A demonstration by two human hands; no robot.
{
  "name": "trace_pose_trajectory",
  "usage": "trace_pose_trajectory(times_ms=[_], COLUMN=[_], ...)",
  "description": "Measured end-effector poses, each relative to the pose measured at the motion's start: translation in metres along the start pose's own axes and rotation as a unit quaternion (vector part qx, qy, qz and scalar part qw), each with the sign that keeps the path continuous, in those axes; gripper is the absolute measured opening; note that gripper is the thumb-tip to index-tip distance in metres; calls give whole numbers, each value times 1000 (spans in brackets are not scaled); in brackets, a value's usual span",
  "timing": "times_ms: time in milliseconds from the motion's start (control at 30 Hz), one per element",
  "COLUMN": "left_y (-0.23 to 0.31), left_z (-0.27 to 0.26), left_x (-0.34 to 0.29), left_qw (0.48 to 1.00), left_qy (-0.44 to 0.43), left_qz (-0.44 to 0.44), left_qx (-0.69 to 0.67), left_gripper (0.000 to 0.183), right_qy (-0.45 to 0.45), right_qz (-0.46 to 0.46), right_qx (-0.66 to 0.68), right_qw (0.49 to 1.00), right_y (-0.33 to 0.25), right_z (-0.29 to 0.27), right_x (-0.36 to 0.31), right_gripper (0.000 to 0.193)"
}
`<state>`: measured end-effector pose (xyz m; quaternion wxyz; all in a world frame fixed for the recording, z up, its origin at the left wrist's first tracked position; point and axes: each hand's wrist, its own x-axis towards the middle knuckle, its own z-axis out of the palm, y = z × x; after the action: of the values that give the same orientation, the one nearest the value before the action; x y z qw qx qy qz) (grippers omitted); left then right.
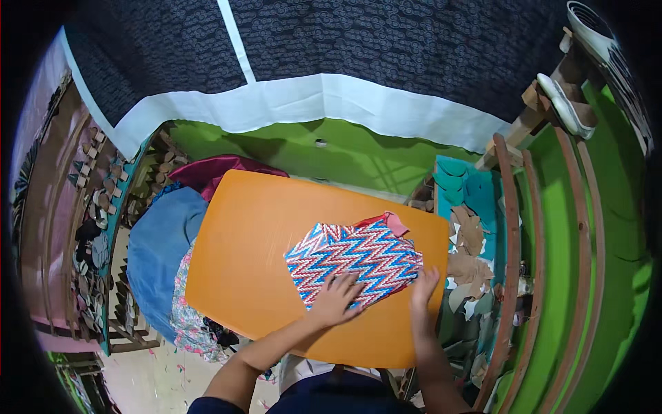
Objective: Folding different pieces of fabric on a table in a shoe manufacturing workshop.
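Observation:
On the orange tabletop point(241, 248) lies a folded cloth point(365, 252) with a blue, white and red zigzag pattern. A bit of plain pink and red fabric point(395, 224) sticks out at its far right edge. My left hand point(334, 300) rests flat on the cloth's near part, fingers spread. At the cloth's right end, my right hand point(425, 284) pinches the edge, its fingertips partly hidden.
Wooden rails point(510, 276) and a teal shelf with tan and green scraps point(472, 276) flank the table on the right. Blue fabric point(162, 248) and floral cloth point(189, 317) are heaped on the left. Dark curtains point(386, 55) hang beyond. Racks of shoe-shaped forms point(100, 200) stand far left.

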<state>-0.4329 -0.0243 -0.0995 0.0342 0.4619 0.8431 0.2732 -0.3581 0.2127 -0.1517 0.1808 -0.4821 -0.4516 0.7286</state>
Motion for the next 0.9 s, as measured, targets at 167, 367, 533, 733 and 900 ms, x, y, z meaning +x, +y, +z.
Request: trace_pose_trajectory(times_ms=[167,367,533,733,900], left_y=[-3,-35,-49,-89,-110], left_z=[5,-20,-62,-42,-22], left_x=[-44,-67,-72,7,27], left_qw=[963,959,959,998,988], left_qy=[-187,-218,-268,-47,-103], left_qz=[12,69,80,0,-91], left_qx=[193,167,36,38,73], left_gripper=[62,48,41,35,28], right_qy=[3,-244,-265,-325,-370], right_qz=[-458,-536,-532,-500,-377], right_qx=[-423,-562,-514,-569,-594], right_qw=[782,581,618,566,607], right_y=[-23,-25,-16,-15,-20], right_z=[49,81,82,110,120], right_x=[-3,-16,-21,-11,5], right_gripper=[27,25,19,44,46])
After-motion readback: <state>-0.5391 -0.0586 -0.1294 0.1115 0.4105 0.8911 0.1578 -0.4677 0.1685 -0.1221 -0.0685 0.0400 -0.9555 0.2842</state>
